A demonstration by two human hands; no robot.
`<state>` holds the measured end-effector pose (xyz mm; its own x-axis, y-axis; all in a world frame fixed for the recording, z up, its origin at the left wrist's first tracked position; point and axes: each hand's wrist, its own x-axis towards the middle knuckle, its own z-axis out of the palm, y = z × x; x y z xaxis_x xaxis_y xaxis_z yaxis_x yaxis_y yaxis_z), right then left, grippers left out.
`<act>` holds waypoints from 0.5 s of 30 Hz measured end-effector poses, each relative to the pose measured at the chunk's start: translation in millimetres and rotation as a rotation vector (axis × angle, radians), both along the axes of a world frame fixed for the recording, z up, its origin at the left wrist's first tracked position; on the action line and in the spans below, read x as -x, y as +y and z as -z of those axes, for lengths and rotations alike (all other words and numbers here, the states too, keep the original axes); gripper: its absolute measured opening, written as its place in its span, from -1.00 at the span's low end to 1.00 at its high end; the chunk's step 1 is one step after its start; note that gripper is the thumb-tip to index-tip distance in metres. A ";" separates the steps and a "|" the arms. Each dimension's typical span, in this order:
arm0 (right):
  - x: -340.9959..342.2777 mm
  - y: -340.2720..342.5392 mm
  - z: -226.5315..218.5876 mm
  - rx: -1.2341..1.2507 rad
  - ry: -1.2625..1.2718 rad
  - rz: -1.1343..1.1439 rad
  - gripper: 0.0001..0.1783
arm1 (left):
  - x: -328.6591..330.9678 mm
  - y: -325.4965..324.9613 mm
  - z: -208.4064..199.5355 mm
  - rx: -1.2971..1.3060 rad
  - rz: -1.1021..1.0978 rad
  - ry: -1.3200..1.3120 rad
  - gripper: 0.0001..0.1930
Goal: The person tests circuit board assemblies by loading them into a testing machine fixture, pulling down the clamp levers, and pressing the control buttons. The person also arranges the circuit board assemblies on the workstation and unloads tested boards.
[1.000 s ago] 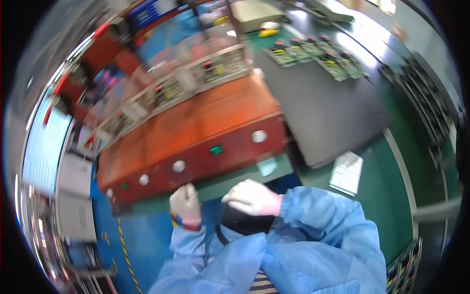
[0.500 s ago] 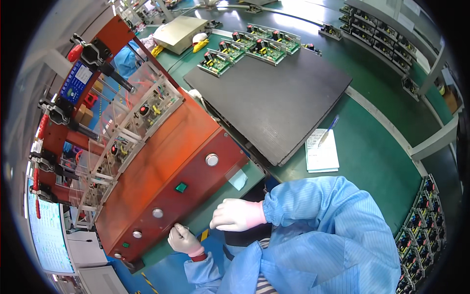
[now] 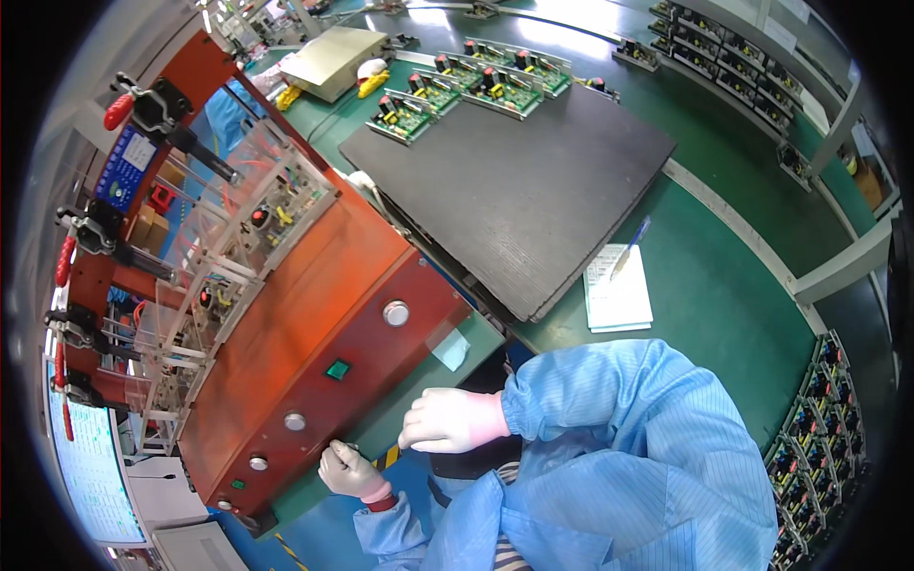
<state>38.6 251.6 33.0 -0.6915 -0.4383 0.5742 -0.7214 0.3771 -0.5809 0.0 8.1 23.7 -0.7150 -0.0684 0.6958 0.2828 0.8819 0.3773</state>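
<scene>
My left hand (image 3: 350,471), in a white glove, is curled closed by the front edge of the red test fixture (image 3: 305,324). A small dark bit shows at its fingertips, too small to name. My right hand (image 3: 452,420), gloved too, hovers just right of it with its fingers bent together and the palm hidden. Whatever either hand holds, if anything, cannot be made out. On the fixture's front are round silver buttons (image 3: 395,313) and a green switch (image 3: 338,369). Circuit boards (image 3: 270,226) sit in its clear frames, beside raised toggle clamps (image 3: 157,112) with red handles.
A black mat (image 3: 533,200) lies on the green bench (image 3: 714,276), with several green circuit boards (image 3: 505,90) at its far edge. Right of it rest a paper sheet (image 3: 617,295) and a pen (image 3: 630,249). Racks of boards (image 3: 814,457) stand at right; a screen (image 3: 90,457) is at left.
The whole view has shifted slightly, so the fixture and bench appear a little farther left. Both hands keep nearly the same pose and place by the fixture's front.
</scene>
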 end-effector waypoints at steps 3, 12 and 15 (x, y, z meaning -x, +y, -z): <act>0.7 0.2 1.8 -0.020 -0.010 0.006 -0.78 | 1.5 0.2 1.6 0.008 0.007 -0.007 -0.57; -0.9 1.0 0.3 -0.024 -0.020 0.003 -0.78 | -2.5 6.2 -2.7 -0.055 -0.009 -0.055 -0.59; -0.8 0.7 -0.2 -0.013 -0.009 0.003 -0.78 | -1.0 2.4 0.3 -0.001 0.028 0.013 -0.56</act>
